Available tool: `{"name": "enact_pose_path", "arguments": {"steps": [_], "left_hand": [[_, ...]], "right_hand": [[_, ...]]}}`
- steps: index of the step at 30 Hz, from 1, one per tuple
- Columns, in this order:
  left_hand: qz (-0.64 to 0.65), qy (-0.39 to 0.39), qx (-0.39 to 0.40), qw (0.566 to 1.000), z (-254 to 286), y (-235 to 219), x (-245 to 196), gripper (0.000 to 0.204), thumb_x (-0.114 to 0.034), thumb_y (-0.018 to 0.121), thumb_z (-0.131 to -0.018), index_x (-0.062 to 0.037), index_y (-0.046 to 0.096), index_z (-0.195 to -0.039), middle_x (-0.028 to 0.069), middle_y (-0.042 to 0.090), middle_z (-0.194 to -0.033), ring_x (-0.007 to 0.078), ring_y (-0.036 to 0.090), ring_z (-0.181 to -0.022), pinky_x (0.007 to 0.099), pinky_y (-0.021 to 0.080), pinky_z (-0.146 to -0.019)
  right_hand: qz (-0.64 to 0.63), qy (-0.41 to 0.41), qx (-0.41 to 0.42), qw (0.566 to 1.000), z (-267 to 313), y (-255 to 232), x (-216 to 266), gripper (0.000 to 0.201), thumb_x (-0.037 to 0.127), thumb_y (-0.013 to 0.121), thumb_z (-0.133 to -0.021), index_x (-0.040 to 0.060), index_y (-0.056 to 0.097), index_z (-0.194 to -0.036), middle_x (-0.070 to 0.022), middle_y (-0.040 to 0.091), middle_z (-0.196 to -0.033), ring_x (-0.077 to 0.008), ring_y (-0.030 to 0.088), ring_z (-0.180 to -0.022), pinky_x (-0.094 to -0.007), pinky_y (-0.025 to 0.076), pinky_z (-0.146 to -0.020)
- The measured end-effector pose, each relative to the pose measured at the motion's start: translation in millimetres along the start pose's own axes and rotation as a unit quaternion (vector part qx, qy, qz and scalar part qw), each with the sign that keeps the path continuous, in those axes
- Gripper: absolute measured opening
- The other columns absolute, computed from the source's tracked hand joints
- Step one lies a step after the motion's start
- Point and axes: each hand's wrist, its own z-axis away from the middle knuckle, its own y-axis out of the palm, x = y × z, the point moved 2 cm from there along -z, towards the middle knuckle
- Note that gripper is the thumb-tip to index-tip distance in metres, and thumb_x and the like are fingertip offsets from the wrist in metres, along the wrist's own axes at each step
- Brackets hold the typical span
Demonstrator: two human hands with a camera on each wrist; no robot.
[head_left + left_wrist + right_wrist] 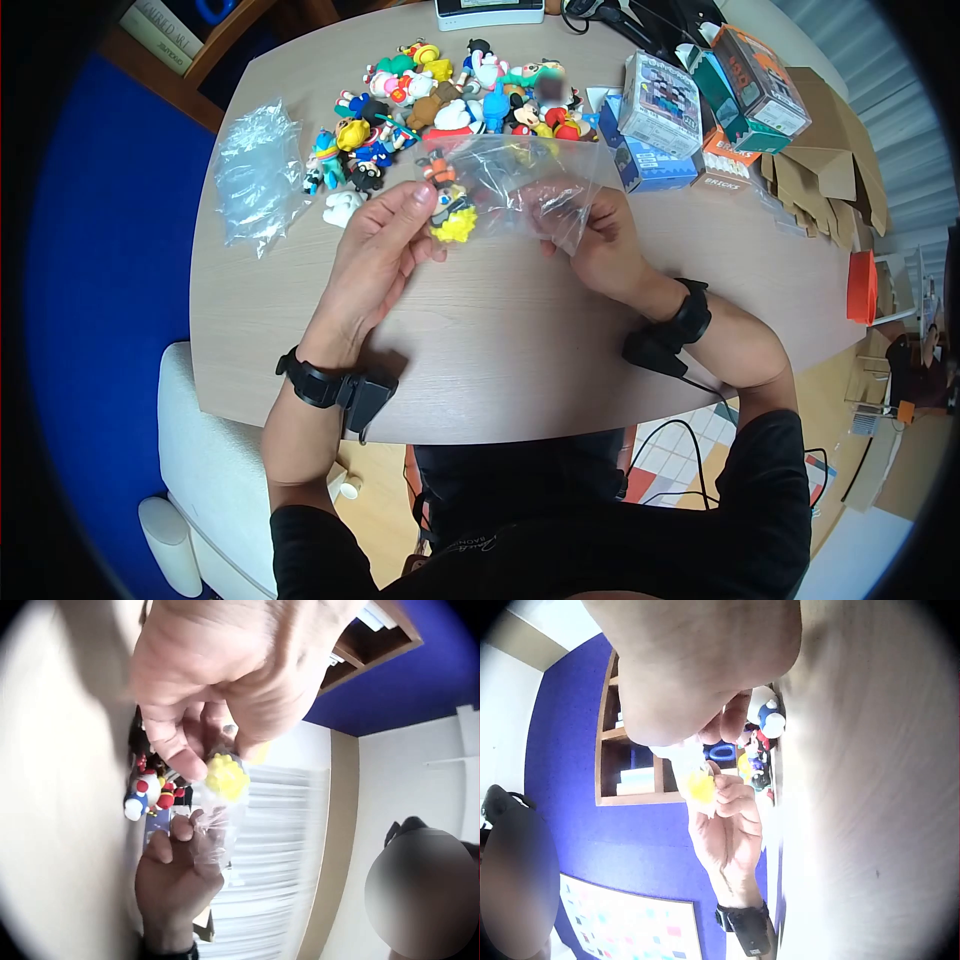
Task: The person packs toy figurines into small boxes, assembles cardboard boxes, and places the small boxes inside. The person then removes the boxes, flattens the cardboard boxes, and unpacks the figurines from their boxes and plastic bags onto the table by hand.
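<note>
My left hand (382,232) pinches a small toy figurine (455,222) with a bumpy yellow part at its lower end and orange and dark parts above. A clear plastic bag (515,185) stretches between both hands, with the figurine at its left end. The right hand (605,245) grips the other end of the bag, some fingers seen through the film. In the left wrist view the yellow part (227,778) shows below the thumb and fingertips. The right wrist view has the left hand (731,825) holding it, and the right palm hides most of the bag.
Many toy figures (480,95) are heaped behind the hands. Another clear plastic bag (258,175) lies flat at the left. Toy boxes (662,105) and brown cardboard (825,160) stand at the back right. A white device (490,14) sits at the table's far edge.
</note>
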Motion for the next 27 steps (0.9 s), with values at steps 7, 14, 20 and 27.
{"name": "enact_pose_path", "arguments": {"steps": [7, 14, 20, 27], "left_hand": [[-0.010, 0.096, -0.028, 0.995, -0.2, -4.2, 0.3, 0.025, -0.027, 0.056, -0.099, -0.0031, 0.064, -0.100, 0.0022, 0.065, -0.086, 0.0051, 0.054, -0.068, 0.0215, 0.044, -0.058], [-0.167, 0.237, -0.090, 0.953, 12.1, -2.4, -12.6, 0.017, -0.018, 0.061, -0.097, -0.0020, 0.064, -0.092, 0.0009, 0.066, -0.087, 0.0031, 0.055, -0.074, 0.0196, 0.045, -0.067], [-0.166, 0.290, -0.095, 0.938, 18.9, 2.1, -17.2, 0.013, -0.012, 0.062, -0.095, -0.0004, 0.063, -0.090, 0.0010, 0.064, -0.086, 0.0043, 0.054, -0.078, 0.0196, 0.044, -0.069], [-0.215, 0.357, -0.008, 0.909, 32.5, 9.7, -23.7, 0.013, -0.011, 0.062, -0.094, 0.0012, 0.061, -0.088, 0.0040, 0.059, -0.083, 0.0069, 0.051, -0.075, 0.0220, 0.040, -0.067]], "right_hand": [[0.064, 0.045, 0.024, 0.997, -1.0, 6.2, 4.9, 0.015, 0.009, 0.062, -0.095, 0.0082, 0.071, -0.106, 0.0035, 0.067, -0.086, -0.0012, 0.052, -0.072, -0.0202, 0.042, -0.058], [0.102, 0.036, 0.082, 0.991, -4.9, 7.4, 3.6, 0.021, 0.017, 0.064, -0.094, 0.0072, 0.068, -0.112, -0.0014, 0.069, -0.086, -0.0058, 0.058, -0.068, -0.0207, 0.047, -0.058], [0.055, 0.096, 0.129, 0.985, -5.5, 10.7, 7.2, 0.023, 0.016, 0.065, -0.093, 0.0063, 0.065, -0.115, -0.0019, 0.068, -0.090, -0.0080, 0.062, -0.074, -0.0221, 0.049, -0.061], [0.056, 0.043, 0.168, 0.983, -6.1, 13.0, 12.6, 0.025, 0.009, 0.071, -0.087, 0.0057, 0.068, -0.111, -0.0028, 0.069, -0.099, -0.0102, 0.064, -0.085, -0.0257, 0.053, -0.075]]}}
